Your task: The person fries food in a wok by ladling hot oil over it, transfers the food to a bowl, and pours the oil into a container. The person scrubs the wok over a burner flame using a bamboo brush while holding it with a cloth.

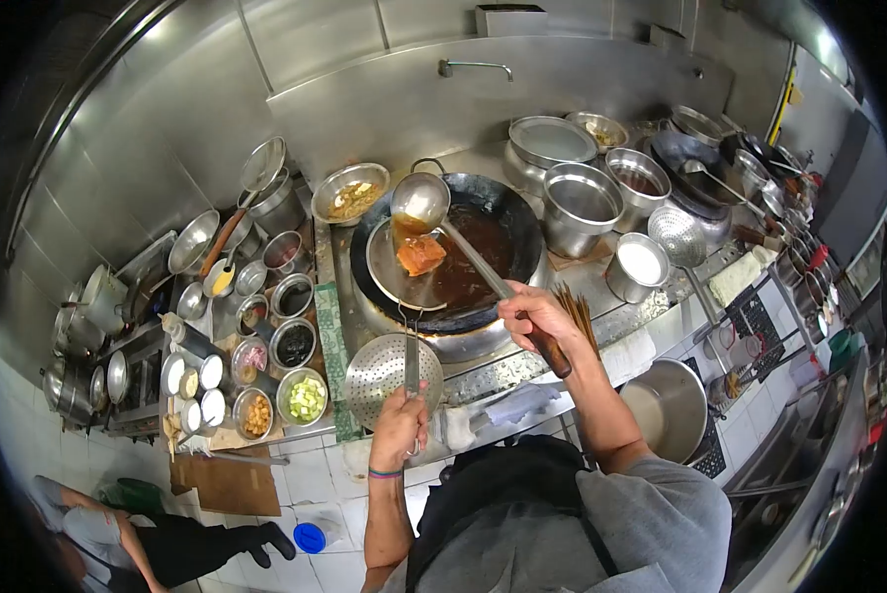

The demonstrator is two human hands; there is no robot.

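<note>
Your left hand (pixel 400 425) gripped the strainer (pixel 398 287) and your right hand (pixel 539 314) the ladle (pixel 422 201); a tilted strainer could have slid the orange piece (pixel 421 255) into the wok (pixel 515 222).

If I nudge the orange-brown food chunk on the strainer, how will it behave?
The food chunk is probably slippery, given its wet sheen. Its blocky shape suggests sliding more than rolling. It sits toward the right side of the strainer, so a rightward push might drop it into the dark liquid.

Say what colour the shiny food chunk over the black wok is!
The shiny food chunk is mostly orange, seen best in the head view.
</note>
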